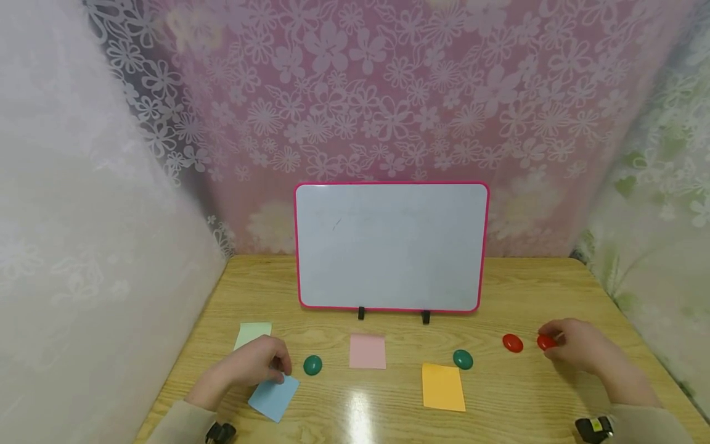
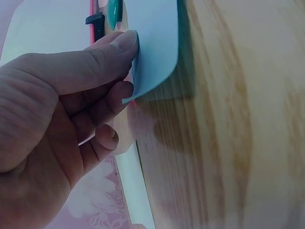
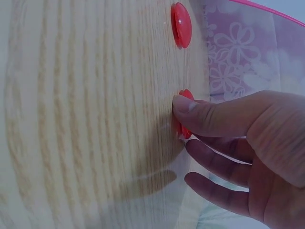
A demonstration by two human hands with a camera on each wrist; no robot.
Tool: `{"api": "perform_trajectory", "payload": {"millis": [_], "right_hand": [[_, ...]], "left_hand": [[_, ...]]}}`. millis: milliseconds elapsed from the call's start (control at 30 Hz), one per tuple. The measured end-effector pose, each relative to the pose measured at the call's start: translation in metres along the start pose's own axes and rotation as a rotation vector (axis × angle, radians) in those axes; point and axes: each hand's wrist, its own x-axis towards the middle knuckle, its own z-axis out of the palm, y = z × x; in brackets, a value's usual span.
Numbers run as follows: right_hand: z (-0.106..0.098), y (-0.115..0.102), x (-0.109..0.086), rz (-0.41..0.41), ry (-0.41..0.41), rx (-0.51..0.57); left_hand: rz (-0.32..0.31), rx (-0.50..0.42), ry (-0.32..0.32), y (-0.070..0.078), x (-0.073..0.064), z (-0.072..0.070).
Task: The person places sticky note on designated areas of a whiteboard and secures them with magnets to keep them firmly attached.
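While L hand (image 1: 252, 364) pinches blue note (image 1: 274, 396) thumb-on-top, R hand (image 1: 579, 345) has its grip clamped on red magnet (image 1: 546, 342).

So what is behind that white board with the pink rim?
Behind the white board hangs a pink flowered curtain, seen above and beside it. The wooden table runs under it. Whatever lies directly behind the board is covered.

Left hand (image 1: 257, 365) at lower left, thumb and fingers (image 2: 125, 43) pinching; right hand (image 1: 579, 345) at lower right, fingertips curled in a pinch.
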Motion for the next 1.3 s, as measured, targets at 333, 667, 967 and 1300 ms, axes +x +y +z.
{"api": "perform_trajectory", "payload": {"millis": [333, 667, 967, 1300], "right_hand": [[0.002, 0.001, 0.002, 0.005, -0.006, 0.001], [0.004, 0.008, 0.006, 0.011, -0.013, 0.007], [0.007, 0.007, 0.006, 0.004, -0.001, -0.012], [0.006, 0.004, 0.006, 0.017, -0.003, -0.03]], "left_hand": [[-0.004, 0.018, 0.004, 0.0, 0.001, 0.002], [-0.012, 0.009, 0.007, 0.005, 0.0, 0.0], [-0.022, 0.01, 0.003, 0.003, 0.0, 0.002], [-0.013, 0.016, 0.008, 0.003, 0.001, 0.002]]}}
